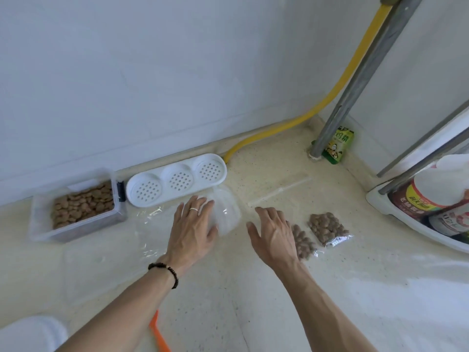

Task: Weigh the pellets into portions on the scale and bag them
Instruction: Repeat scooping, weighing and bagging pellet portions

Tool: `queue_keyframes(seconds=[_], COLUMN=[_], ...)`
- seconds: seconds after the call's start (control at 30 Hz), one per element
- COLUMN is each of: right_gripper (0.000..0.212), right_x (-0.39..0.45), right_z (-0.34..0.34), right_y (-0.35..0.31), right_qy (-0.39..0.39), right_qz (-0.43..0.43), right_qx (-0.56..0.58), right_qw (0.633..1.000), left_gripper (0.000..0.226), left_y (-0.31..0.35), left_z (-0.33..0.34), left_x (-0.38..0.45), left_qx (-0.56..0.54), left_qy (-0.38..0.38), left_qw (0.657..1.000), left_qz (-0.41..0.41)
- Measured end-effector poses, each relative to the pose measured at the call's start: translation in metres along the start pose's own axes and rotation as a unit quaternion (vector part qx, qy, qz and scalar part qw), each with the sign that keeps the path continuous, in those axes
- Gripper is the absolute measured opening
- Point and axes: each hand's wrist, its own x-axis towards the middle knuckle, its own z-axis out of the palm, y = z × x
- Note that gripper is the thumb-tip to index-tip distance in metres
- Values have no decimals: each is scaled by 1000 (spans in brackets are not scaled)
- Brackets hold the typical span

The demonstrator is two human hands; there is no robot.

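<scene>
Left hand (pixel 194 224) flat, fingers straight on clear bowl (pixel 225 212); right hand (pixel 272 235) relaxed, empty. Pellets in tub (pixel 81 207) at nine o'clock, filled bags (pixel 327 228) at three. Risk: sliding bowl, nudged bags.

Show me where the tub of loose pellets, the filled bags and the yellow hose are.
tub of loose pellets (pixel 81 207), head view, on the pellets inside.
filled bags (pixel 327 228), head view, middle of the right-hand bag.
yellow hose (pixel 337 83), head view, mid-length against the wall.
</scene>
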Motion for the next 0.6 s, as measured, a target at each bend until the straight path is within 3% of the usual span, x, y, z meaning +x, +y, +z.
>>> queue_keyframes(seconds=[0.2, 0.3, 0.47, 0.6], right_gripper=[68, 64, 61, 50], right_x=[32, 40, 45, 41], right_z=[27, 36, 39, 36], right_y=[-56, -61, -56, -58], right_qy=[-44, -52, -20, 35], right_qz=[12, 20, 19, 7], right_qx=[-24, -41, -13, 46], right_qw=[999, 998, 1000, 998], left_gripper=[109, 117, 97, 58], left_y=[-59, -68, -63, -63], left_z=[-21, -20, -17, -20], left_x=[-15, -13, -11, -11], left_qx=[47, 78, 118, 82], left_qy=[-119, -136, -41, 59], left_qw=[984, 979, 989, 994], left_qz=[-123, -131, -75, -45])
